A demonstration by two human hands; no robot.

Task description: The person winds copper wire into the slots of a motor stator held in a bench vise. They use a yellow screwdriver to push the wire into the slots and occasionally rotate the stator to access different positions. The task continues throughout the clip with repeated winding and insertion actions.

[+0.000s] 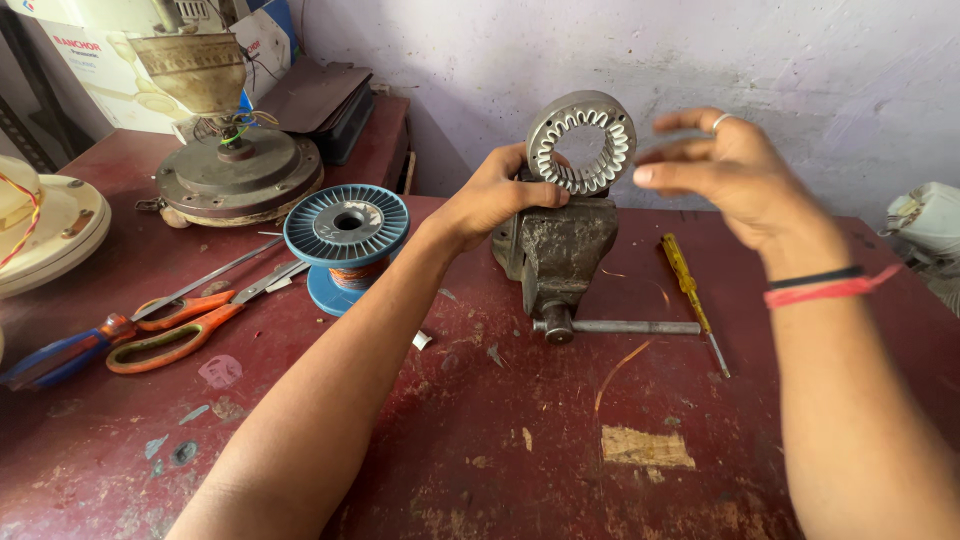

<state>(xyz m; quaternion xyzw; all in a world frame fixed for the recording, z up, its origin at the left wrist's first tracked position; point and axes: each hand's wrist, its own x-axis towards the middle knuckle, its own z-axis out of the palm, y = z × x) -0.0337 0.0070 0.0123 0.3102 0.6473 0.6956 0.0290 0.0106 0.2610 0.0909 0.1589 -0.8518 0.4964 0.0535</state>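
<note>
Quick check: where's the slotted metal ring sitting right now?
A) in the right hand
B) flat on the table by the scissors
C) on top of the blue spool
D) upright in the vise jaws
D: the ring stands upright atop the vise, left hand steadying it, right hand apart.

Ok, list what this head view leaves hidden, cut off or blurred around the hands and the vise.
- Right hand: fingers motion-blurred; whether they pinch anything cannot be told.
- Slotted metal ring: lower edge hidden by the left hand and the vise.
- Vise jaws: covered by the left hand and the ring.
- Blue-handled tool: cut off by the left edge.
</note>
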